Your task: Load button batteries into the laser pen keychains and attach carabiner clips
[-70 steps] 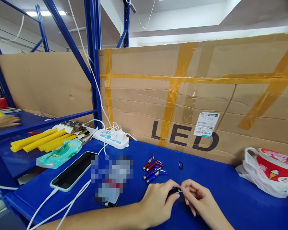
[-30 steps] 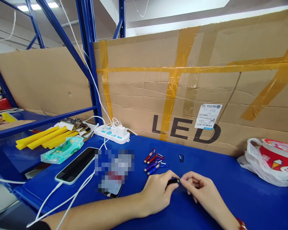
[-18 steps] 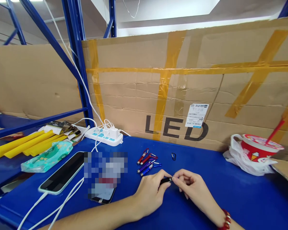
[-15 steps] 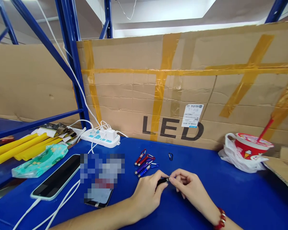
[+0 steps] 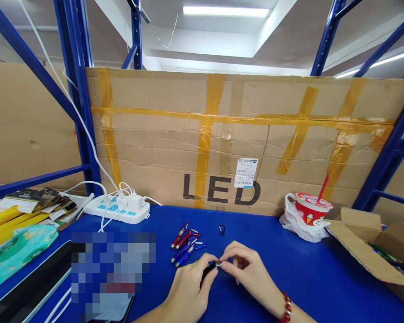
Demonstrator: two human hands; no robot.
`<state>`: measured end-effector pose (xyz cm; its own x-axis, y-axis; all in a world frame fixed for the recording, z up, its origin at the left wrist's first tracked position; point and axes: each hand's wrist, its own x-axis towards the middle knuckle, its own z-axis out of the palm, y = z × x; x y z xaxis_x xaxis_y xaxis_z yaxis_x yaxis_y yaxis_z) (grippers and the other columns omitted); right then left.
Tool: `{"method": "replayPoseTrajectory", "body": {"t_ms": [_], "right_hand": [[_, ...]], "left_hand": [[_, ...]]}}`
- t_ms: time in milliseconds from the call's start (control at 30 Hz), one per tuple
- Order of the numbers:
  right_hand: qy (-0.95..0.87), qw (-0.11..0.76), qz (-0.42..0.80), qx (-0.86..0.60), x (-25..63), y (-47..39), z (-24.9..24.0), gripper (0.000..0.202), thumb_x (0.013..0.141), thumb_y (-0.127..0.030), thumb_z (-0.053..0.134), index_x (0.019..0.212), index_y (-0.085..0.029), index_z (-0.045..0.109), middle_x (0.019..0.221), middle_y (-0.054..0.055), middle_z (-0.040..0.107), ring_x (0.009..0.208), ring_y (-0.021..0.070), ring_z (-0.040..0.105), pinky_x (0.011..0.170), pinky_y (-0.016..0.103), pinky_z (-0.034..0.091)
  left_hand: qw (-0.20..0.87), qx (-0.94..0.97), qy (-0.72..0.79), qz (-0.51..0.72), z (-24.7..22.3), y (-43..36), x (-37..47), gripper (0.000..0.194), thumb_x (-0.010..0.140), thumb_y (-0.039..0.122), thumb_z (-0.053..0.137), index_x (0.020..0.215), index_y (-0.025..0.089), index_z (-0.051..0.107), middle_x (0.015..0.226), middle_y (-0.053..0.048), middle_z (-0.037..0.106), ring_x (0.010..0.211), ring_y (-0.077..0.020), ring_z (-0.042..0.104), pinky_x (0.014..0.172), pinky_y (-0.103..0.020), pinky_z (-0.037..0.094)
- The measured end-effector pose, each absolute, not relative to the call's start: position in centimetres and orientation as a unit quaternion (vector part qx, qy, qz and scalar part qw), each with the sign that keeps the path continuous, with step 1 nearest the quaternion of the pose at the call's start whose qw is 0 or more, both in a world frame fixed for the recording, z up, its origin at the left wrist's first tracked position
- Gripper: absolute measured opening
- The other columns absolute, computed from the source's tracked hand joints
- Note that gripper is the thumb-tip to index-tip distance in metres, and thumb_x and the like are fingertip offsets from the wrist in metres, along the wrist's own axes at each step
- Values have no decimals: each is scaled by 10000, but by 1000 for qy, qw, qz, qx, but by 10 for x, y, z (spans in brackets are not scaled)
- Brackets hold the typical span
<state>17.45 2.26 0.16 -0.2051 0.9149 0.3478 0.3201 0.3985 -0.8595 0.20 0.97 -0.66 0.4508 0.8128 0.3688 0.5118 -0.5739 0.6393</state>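
My left hand [image 5: 190,285] is closed around a slim black mini flashlight [image 5: 208,268], most of it hidden by the fingers. At its silvery end, my right hand [image 5: 244,264] pinches with thumb and forefinger; any small part between those fingertips is too small to make out. Just beyond the left hand lie red mini flashlights [image 5: 179,235] and blue mini flashlights [image 5: 185,255], each with a matching carabiner clip. A loose black carabiner [image 5: 221,230] rests on the blue tabletop [image 5: 256,233] beyond both hands.
Left are a white power strip [image 5: 134,214] with cables, a phone [image 5: 30,282], a blurred-out patch over another device, and yellow tubes [image 5: 16,226]. On the right stand a red cup [image 5: 311,211] in a plastic bag and an open carton [image 5: 366,255]. Cardboard [image 5: 161,148] closes off the back.
The camera has turned right and upward, so more of the open carton shows. Both hands stay together at the black mini flashlight, with little change in their grip.
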Motion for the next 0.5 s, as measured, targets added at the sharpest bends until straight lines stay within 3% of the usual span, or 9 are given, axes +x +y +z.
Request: {"method": "replayPoseTrajectory", "body": {"t_ms": [133,300,500], "right_hand": [[-698,444,349,-441,175,24,0,286,693,-409,652,681,-123,652,710,19,561,374,26,415,362,178,304],[-710,394,323,-486,179,27,4,264,667,-392,674,610,-136,646,532,-23,534,385,48,410,384,175,308],[-706,389,362,-468,180,27,6,287,654,-422,677,606,-140,649,591,-21,549,363,35,420,360,168,305]], "left_hand": [[227,822,396,341,-6,11,3,172,886,215,378,960,228,533,673,30,616,551,-121,564,524,-182,377],[263,820,385,331,-7,13,3,154,870,204,405,943,223,539,669,30,606,561,-120,549,515,-179,362],[296,827,362,313,-8,15,1,93,865,178,392,878,202,481,631,40,549,552,-115,513,531,-187,341]]}}
